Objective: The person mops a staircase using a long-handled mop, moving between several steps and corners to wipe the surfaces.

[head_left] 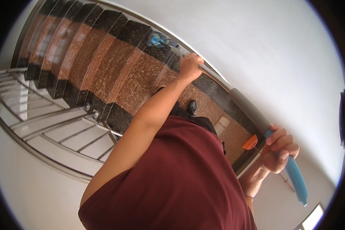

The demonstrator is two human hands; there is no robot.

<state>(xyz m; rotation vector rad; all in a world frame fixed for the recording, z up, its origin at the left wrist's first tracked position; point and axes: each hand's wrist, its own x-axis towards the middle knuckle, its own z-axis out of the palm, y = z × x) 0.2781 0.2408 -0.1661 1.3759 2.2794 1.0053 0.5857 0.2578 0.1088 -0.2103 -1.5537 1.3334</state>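
Both my hands hold a long-handled mop. My left hand [191,66] is wrapped around its metal pole [215,76] partway down. My right hand [280,148] grips the upper end, around the blue section of the grey-and-blue handle [248,107]; the blue tip sticks out past my fingers. At the far end, the mop head [156,39], a blue disc with dark wet-looking strands, rests on black stone beside the wall, at the foot of the steps. The pole slants along the wall.
Brown-and-black polished stone stairs [103,57] are at upper left, beside a stainless-steel railing [57,138]. A white wall [261,51] runs along the right. An orange plastic broom or dustpan head [250,142] lies near the skirting. My black shoe [191,107] stands on the landing.
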